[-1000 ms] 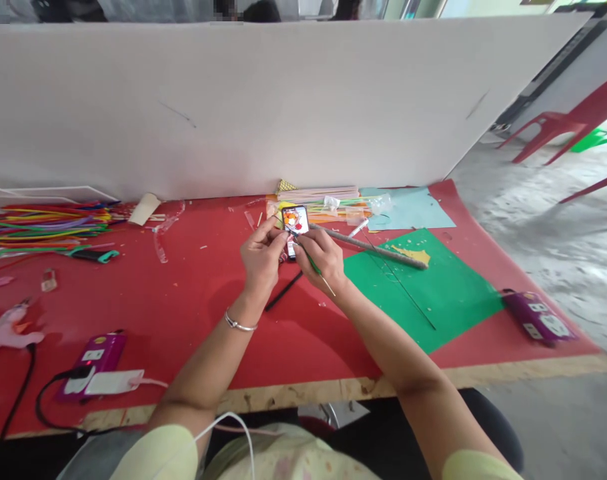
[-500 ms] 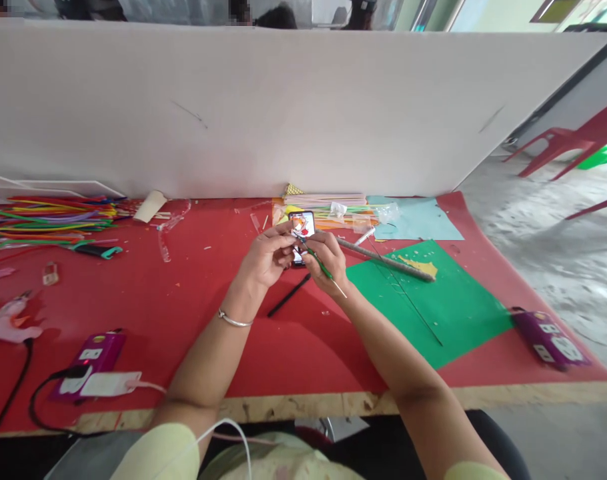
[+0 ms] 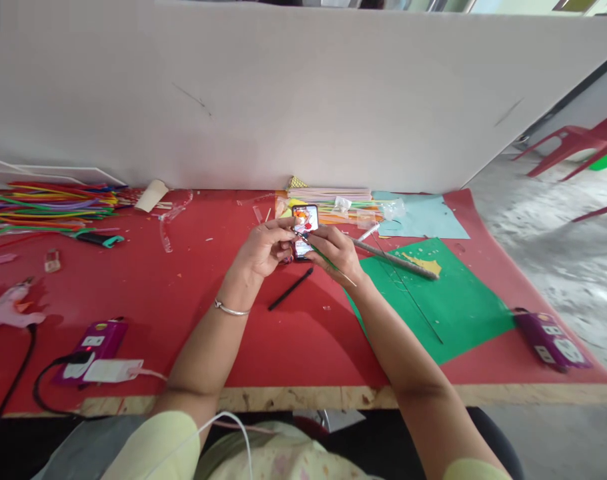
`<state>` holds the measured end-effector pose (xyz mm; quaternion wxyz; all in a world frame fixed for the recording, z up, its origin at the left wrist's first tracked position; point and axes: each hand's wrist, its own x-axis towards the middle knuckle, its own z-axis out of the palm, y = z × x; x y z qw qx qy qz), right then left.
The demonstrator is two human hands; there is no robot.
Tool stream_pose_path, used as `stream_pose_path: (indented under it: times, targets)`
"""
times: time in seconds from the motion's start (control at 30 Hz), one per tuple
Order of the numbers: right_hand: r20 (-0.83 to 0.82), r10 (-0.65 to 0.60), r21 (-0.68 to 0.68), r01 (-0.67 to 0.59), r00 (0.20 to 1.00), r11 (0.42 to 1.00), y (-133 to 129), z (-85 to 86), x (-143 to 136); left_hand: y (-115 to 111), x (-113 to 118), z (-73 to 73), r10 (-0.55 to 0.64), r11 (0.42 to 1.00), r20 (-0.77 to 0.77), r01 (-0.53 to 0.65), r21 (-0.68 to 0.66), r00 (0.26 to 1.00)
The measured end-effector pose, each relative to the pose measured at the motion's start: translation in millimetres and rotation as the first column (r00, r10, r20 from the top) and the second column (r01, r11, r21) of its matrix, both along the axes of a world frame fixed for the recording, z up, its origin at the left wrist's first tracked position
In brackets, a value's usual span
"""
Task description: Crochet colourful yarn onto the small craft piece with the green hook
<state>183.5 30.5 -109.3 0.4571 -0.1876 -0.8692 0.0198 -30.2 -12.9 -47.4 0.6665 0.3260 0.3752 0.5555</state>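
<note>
Both hands meet over the middle of the red table, in front of a phone [image 3: 306,217] with a lit screen. A thin green stick [image 3: 332,264] with a pale end runs under the fingers of my right hand [image 3: 335,250], which are closed on it. My left hand [image 3: 266,248] is pinched at the stick's dark upper end; the small piece between its fingertips is too small to make out. Just below lies a black pen-like stick [image 3: 290,289]. A long grey fuzzy rod [image 3: 401,260] extends right from beside my right hand.
Green sheet [image 3: 433,300] and light blue sheet [image 3: 428,217] lie right. Colourful pipe cleaners [image 3: 53,208], a pink glue gun [image 3: 11,308] and a purple power strip [image 3: 96,343] are left. Another purple strip [image 3: 551,340] sits right. A white board [image 3: 283,100] stands behind.
The view has tilted slightly down. My right hand has shifted a little right and turned, with the green stick lying flatter. My left hand keeps its pinch.
</note>
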Motion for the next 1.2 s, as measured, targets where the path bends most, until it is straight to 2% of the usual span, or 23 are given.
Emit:
stream_pose_path:
  times: [0.1, 0.2, 0.37, 0.5, 0.67, 0.83, 0.97, 1.1, 1.2]
  targets:
    - [-0.011, -0.023, 0.005, 0.023, 1.0, 1.0, -3.2, -1.9, -3.7, -0.2, 2.3, 0.0, -0.003, 1.0, 0.005, 0.003, -0.003, 1.0]
    - [-0.092, -0.01, -0.038, 0.007, 0.996, 0.999, -8.5, 0.5, -10.0, -1.4, 5.2, 0.5, 0.032, 0.999, -0.009, -0.032, 0.005, 0.999]
    - [-0.288, 0.056, -0.176, -0.111, 0.956, 0.978, -18.0, 8.5, -21.9, -4.1, 10.5, 0.8, 0.151, 0.987, -0.048, -0.147, 0.064, 0.987]
    - [-0.36, 0.042, -0.232, -0.133, 0.932, 0.964, -22.5, 12.2, -25.8, -5.6, 13.6, 1.0, 0.262, 0.956, -0.058, -0.251, 0.151, 0.963]
    - [-0.358, -0.021, -0.173, -0.045, 0.933, 0.984, -24.8, 7.2, -29.7, -5.0, 18.6, -2.8, 0.311, 0.936, -0.089, -0.289, 0.2, 0.946]
    - [-0.317, -0.131, -0.185, 0.075, 0.939, 0.98, -28.2, -0.7, -34.1, -2.5, 28.5, -13.0, 0.485, 0.849, -0.137, -0.427, 0.312, 0.864]
    - [-0.331, -0.124, -0.235, 0.045, 0.935, 0.971, -30.3, 7.8, -32.5, -0.3, 31.1, -17.8, 0.521, 0.825, -0.148, -0.453, 0.337, 0.84]
    - [-0.425, -0.06, -0.406, -0.131, 0.903, 0.904, -30.4, 23.9, -28.8, 1.7, 27.5, -17.3, 0.52, 0.814, -0.133, -0.443, 0.374, 0.844]
    - [-0.499, -0.065, -0.58, -0.278, 0.864, 0.766, -30.9, 28.7, -28.4, 2.4, 24.8, -16.4, 0.49, 0.823, -0.113, -0.416, 0.387, 0.864]
